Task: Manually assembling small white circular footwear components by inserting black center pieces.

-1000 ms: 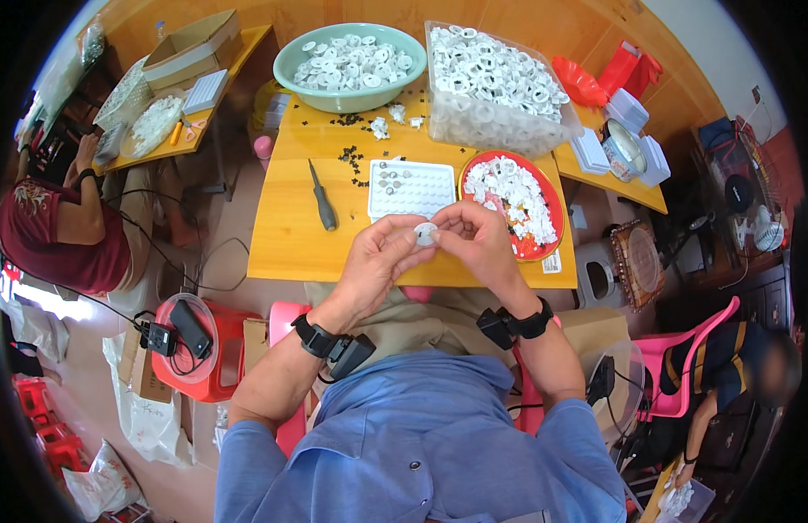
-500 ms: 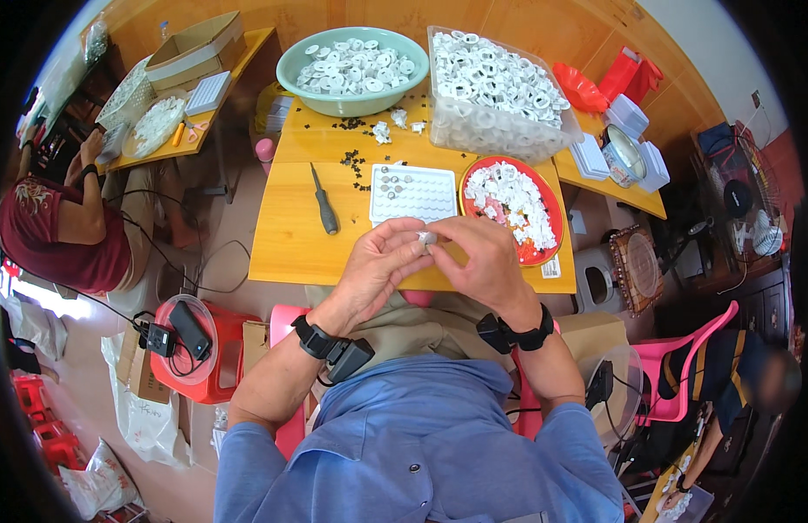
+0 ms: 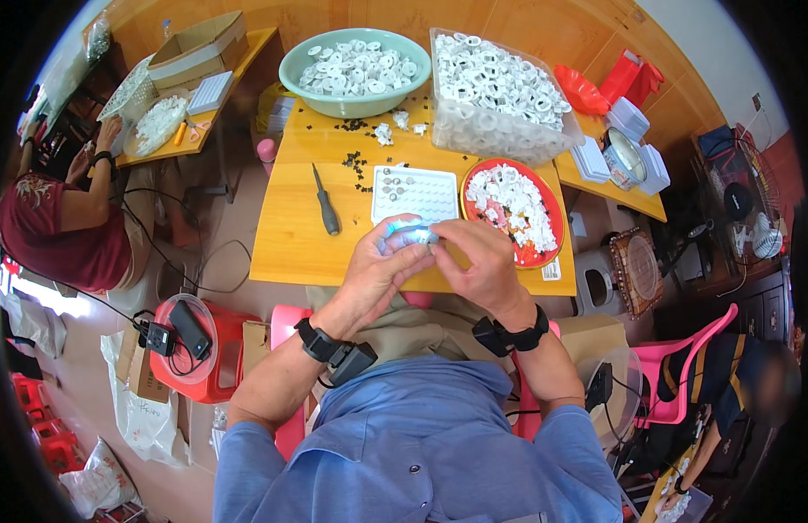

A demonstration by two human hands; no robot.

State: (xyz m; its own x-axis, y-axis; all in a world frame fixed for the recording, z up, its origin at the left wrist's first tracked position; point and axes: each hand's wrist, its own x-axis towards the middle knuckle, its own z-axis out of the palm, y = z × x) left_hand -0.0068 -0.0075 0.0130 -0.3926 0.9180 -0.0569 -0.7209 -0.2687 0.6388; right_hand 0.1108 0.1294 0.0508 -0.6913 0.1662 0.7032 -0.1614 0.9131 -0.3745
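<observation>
Head view, looking down on a yellow wooden table (image 3: 290,235). Left hand (image 3: 375,272) and right hand (image 3: 480,263) brought together over the table's near edge, fingers of both closed round one small white plastic ring part (image 3: 410,234), pinched between thumbs and fingertips. Likely very light, stiff and smooth; easy to let slip, so best gripped at the outer rim with fingertips, not squeezed hard. Just beyond the hands, a white grid tray (image 3: 412,193) with a few small dark pieces in its far-left cells. Toward the right edge, a red plate (image 3: 550,207) heaped with white parts. Left of the tray, a black-handled screwdriver (image 3: 325,202). At the far edge, a green bowl (image 3: 356,98) and a clear bin (image 3: 495,131), both full of white rings. Loose dark screws (image 3: 356,163) scattered mid-table.
</observation>
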